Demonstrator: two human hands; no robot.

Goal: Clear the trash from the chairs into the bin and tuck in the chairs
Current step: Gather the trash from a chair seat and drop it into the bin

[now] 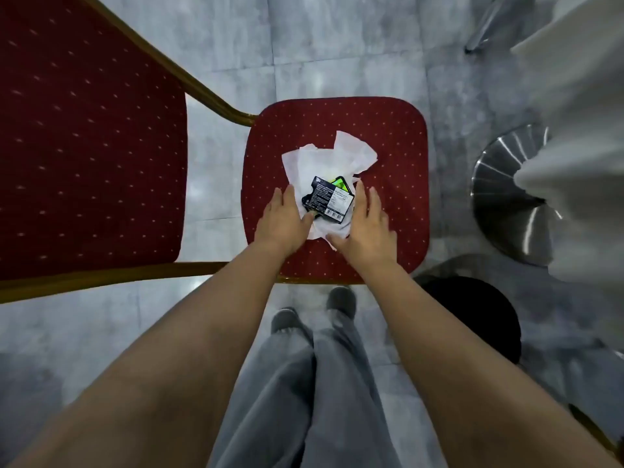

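A red dotted chair seat (388,130) lies straight below me, its tall red backrest (84,146) with a gold frame at the left. On the seat sits a crumpled white paper napkin (324,157) with a black and green wrapper (329,199) on top of it. My left hand (283,221) rests on the seat at the left side of the pile, fingers spread and touching the napkin. My right hand (363,228) lies at the pile's right side, fingers apart, its thumb under the napkin's edge. Neither hand has closed on anything.
A round black bin (479,315) stands on the floor at my right, just beside the chair. Beyond it is a shiny metal table base (503,197) under a white tablecloth (580,130). My shoes (341,300) stand on the grey marble floor.
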